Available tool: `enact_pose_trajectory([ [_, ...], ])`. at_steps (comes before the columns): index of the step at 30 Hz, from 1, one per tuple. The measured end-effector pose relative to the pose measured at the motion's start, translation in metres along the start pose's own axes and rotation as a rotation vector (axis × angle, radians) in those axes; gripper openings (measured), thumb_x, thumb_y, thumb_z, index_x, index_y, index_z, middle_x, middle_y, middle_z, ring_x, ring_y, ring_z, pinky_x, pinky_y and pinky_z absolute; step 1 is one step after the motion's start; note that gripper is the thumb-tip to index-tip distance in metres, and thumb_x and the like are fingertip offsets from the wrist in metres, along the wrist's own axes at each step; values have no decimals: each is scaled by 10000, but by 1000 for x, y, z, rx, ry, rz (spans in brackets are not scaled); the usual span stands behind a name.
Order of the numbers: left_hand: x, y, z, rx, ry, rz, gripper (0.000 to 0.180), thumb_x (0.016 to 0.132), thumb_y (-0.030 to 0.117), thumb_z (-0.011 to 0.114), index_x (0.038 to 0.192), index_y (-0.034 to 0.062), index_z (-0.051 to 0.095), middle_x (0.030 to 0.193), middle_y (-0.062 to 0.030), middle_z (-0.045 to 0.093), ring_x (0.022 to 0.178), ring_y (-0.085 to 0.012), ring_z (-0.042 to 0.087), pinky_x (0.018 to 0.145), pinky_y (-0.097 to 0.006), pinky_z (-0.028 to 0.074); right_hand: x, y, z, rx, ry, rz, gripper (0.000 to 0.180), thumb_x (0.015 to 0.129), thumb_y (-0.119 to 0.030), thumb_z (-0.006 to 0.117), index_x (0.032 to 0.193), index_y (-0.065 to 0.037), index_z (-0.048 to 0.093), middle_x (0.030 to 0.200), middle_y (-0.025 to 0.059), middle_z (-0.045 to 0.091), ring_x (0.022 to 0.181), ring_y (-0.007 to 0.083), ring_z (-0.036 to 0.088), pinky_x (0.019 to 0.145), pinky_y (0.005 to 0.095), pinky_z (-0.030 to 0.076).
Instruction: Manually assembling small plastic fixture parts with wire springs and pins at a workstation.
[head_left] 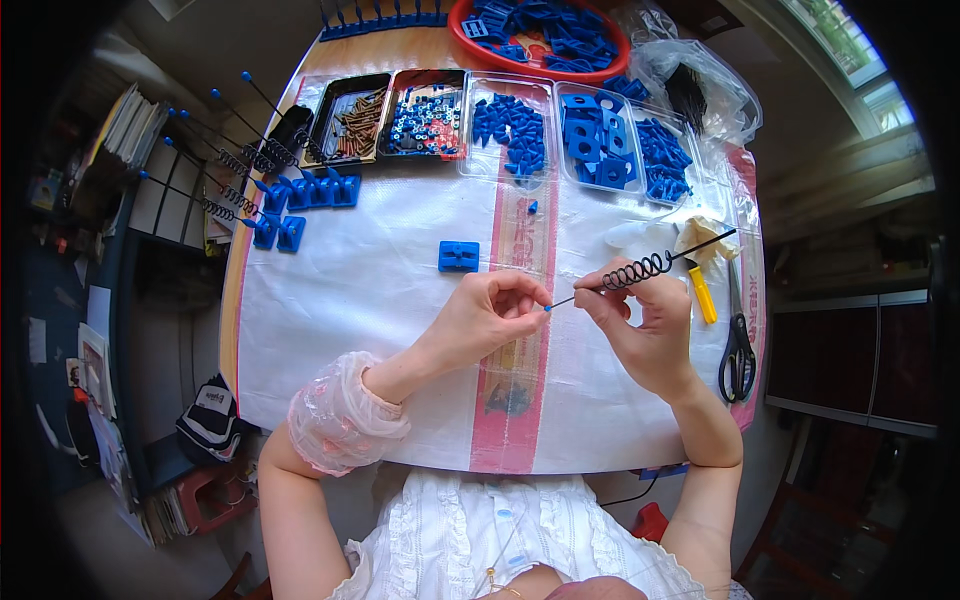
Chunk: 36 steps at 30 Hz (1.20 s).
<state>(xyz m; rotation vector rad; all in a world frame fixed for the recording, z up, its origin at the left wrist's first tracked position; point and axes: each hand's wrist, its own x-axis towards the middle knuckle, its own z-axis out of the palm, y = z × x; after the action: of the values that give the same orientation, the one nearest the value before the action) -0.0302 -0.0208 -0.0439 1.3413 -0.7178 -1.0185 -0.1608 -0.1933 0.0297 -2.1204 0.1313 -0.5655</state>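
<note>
My right hand (650, 325) pinches a black coil spring (640, 270) with straight wire ends, held slantwise over the middle of the table. Its thin lower end reaches the fingertips of my left hand (490, 312), which are closed on a small blue piece (547, 308) at that end. Whether the wire sits inside this piece is too small to tell. Beyond my left hand a blue plastic base (459, 256) lies on the white sheet. One blue cone-shaped piece (532, 208) lies farther off, below the trays.
Across the back stand a tray of screws (358, 118), a tray of nuts (424, 115), clear boxes of blue parts (600, 140) and a red basin (540, 70). Spring assemblies on blue bases (335, 190) stand at left. Black-handled scissors (738, 360) and a yellow cutter (702, 293) lie right.
</note>
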Motion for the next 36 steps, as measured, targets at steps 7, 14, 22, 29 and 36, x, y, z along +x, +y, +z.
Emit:
enact_pose_trajectory([
  [7,1,-2,1,-36,3,-8,131,932,46,737,1057,14,724,796,95,565,717,24,503,622,-158,404,1,-2,-3,-9,-2,-6,142,820,-9,823,950,-33,771,712,28,669,562,81,546,509,249,411],
  [14,0,0,1,-33,-4,-16,137,938,45,728,1070,10,719,798,94,566,718,22,505,631,-159,409,1,-1,-3,-16,-3,-8,143,824,-18,824,955,-33,771,707,23,660,566,76,540,509,246,405],
  [22,0,0,0,-40,-8,-16,124,942,43,722,1061,9,715,811,90,569,731,20,515,639,-160,417,0,-1,-1,-3,-8,1,138,829,-30,824,957,-39,773,710,22,659,562,73,529,504,246,389],
  [29,1,-2,1,-32,6,3,134,925,46,729,1049,-3,727,782,76,571,704,13,510,628,-158,421,0,-2,0,1,-8,3,135,831,-32,822,956,-41,772,705,20,647,564,74,524,503,249,381],
  [36,0,-1,1,-37,-8,5,119,931,36,727,1047,10,719,798,88,564,717,21,506,632,-155,408,0,-1,2,-1,-19,0,136,827,-24,821,952,-38,769,702,17,632,562,74,514,500,252,371],
])
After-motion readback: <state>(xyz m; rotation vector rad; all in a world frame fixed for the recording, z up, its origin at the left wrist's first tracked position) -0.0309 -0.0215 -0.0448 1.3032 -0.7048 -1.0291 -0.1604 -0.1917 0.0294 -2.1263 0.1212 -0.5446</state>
